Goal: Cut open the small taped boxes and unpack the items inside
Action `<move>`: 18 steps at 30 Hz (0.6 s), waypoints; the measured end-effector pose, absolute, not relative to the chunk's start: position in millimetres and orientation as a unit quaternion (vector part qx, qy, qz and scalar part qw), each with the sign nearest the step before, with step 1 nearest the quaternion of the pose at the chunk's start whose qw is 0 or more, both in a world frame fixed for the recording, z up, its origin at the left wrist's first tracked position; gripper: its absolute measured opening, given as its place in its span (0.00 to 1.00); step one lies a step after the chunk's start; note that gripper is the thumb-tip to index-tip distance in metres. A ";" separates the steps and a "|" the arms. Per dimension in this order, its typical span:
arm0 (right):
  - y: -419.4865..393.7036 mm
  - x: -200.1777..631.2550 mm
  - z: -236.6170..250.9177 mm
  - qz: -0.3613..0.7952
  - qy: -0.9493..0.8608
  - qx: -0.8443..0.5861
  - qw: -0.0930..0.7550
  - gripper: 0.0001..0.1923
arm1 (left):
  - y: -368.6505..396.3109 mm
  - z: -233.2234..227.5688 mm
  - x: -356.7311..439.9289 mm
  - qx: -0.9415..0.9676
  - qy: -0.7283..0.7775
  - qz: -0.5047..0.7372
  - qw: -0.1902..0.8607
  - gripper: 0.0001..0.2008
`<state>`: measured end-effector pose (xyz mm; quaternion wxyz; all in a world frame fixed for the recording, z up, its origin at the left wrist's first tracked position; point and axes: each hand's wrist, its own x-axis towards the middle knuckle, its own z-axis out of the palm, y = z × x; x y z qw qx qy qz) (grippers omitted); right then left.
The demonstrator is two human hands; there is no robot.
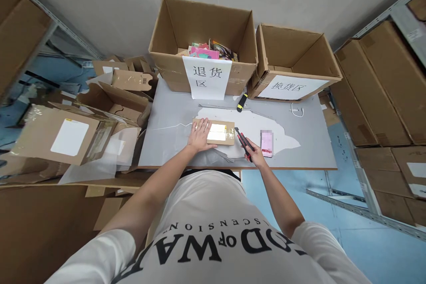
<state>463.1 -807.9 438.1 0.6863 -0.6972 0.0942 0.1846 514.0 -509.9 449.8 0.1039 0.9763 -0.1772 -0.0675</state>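
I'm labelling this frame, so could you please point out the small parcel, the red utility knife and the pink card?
small parcel [218, 132], head view, on its taped top face.
red utility knife [242, 139], head view, on its handle above the right hand.
pink card [266, 143], head view, on its middle.

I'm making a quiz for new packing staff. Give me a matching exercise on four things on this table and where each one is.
Things:
1. small cardboard parcel
2. red-and-black utility knife
3. yellow-and-black knife
4. pink card

Places:
A. in the right hand
B. beside the labelled boxes
C. under the left hand
D. right of the right hand

Pairs: 1-C, 2-A, 3-B, 4-D
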 end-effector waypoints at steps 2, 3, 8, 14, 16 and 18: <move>-810.8 465.3 437.6 0.193 0.091 -0.706 0.675 0.41 | -509.8 448.9 514.7 0.976 -0.176 -0.065 0.106 0.56; -812.6 466.8 437.2 0.198 0.089 -0.710 0.670 0.40 | -509.8 448.3 515.3 0.977 -0.175 -0.064 0.107 0.56; -821.5 474.4 439.0 0.217 0.077 -0.728 0.646 0.39 | -509.9 445.9 518.6 0.977 -0.171 -0.065 0.110 0.57; -826.3 475.7 450.4 0.249 0.073 -0.737 0.624 0.38 | -510.0 445.4 519.1 0.976 -0.172 -0.072 0.112 0.57; -828.2 474.9 453.4 0.255 0.070 -0.735 0.624 0.37 | -509.6 445.5 518.5 0.975 -0.172 -0.073 0.116 0.56; -830.2 473.7 455.5 0.264 0.068 -0.729 0.628 0.37 | -509.0 445.9 517.8 0.974 -0.175 -0.075 0.123 0.55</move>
